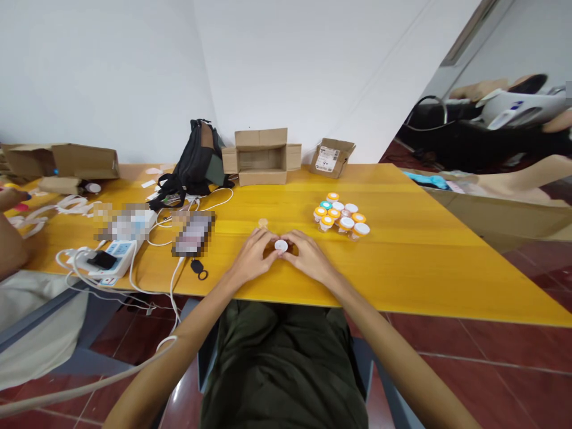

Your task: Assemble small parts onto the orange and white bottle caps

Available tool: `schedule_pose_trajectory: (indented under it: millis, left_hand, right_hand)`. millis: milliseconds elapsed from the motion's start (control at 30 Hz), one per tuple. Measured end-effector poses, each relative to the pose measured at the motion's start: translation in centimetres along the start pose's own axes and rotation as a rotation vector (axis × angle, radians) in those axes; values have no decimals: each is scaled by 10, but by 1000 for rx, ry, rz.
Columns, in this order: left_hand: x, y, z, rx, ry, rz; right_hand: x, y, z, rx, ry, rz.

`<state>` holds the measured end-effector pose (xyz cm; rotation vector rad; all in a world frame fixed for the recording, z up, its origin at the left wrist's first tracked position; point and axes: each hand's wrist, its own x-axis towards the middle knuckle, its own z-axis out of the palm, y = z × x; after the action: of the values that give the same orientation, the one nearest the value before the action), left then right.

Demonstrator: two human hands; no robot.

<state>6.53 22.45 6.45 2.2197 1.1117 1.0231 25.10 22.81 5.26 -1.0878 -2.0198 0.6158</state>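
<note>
My left hand (255, 255) and my right hand (307, 255) meet just above the table, fingers curled in around a small round white-topped piece (281, 245). It looks like a jar lid, seen from above; whether a jar is under it is hidden by my fingers. Just beyond my left fingertips a small pale disc (263, 223) lies on the wood. To the right of my hands stands a close cluster of several small clear jars, among them a white-lidded jar (361, 229), an orange-lidded jar (326, 221) and a teal-lidded jar (326, 205).
On the yellow table (429, 256) lie a phone (193, 234), a black key fob (198, 267) and a white power strip (118, 259) with cables. Behind are a black backpack (196, 158), an open cardboard box (262, 177) and a smaller box (331, 158). Another person's arm (11, 244) reaches in at left.
</note>
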Motion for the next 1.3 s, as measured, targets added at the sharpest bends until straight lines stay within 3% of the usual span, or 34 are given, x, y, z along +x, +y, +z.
schedule_pose_trajectory:
  millis: [267, 733, 1300]
  left_hand:
    - [0, 2, 0, -57, -37, -7]
    - [0, -1, -1, -112, -12, -59]
    - [1, -1, 0, -79, -7, -38]
  right_hand:
    - [-3, 0, 0, 78, 32, 36]
    - [-2, 2, 7, 610, 28, 237]
    - [-4, -1, 9, 550, 43, 234]
